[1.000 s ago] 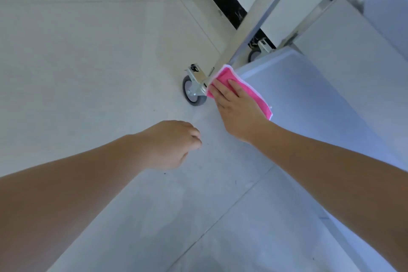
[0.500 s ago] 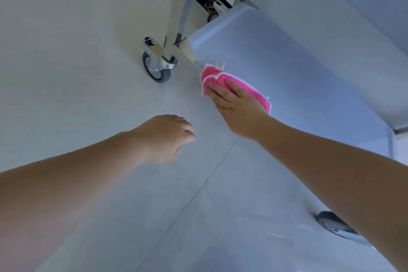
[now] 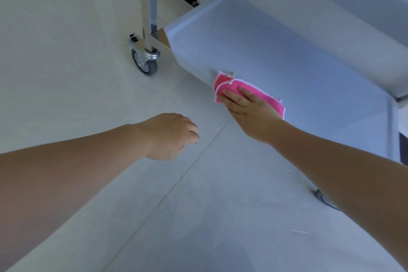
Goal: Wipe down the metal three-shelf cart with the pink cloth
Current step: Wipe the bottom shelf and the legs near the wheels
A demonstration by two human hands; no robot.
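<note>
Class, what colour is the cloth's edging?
White edging on the pink cloth, seen in the head view.

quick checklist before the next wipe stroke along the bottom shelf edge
1. Pink cloth under the right hand, fingers flat on it: ok.
2. Cloth in contact with the bottom shelf at its front edge: ok.
3. Left hand free, holding nothing, off the cart: ok.
4. Path further along the edge bare of objects: ok.
5. Caster wheel locked so the cart stays put: cannot tell.
6. Shelf surface already clean: cannot tell.
</note>
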